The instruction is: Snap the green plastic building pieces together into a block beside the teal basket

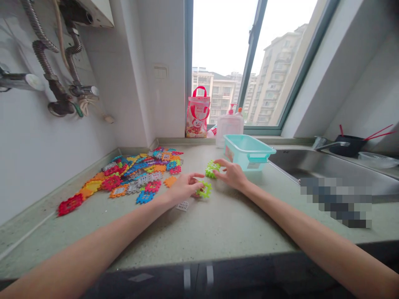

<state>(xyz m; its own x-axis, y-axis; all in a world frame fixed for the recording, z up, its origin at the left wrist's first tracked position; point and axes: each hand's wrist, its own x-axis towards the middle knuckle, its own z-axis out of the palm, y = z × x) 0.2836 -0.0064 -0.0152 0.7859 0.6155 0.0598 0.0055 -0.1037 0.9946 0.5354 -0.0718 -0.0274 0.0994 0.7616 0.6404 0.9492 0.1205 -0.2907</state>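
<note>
**Pinching green interlocking tiles beside the teal basket**

Working on a speckled countertop [199, 232], with the teal basket [247, 151] as landmark. Left hand [183, 187] left of the basket and nearer the camera, fingers curled, thumb and forefinger closed on a lime-green tile [205, 189] resting on the counter. Right hand [232, 174] just in front of the basket's near-left corner, fingertips gripping a second green tile [212, 169]. One white tile [182, 205] lying just below the left hand. Heap of coloured tiles [134, 176] spread well left of the basket. Red-and-white bag [198, 114] and soap bottle [229, 124] standing behind the basket; sink [318, 170] right of it.
</note>
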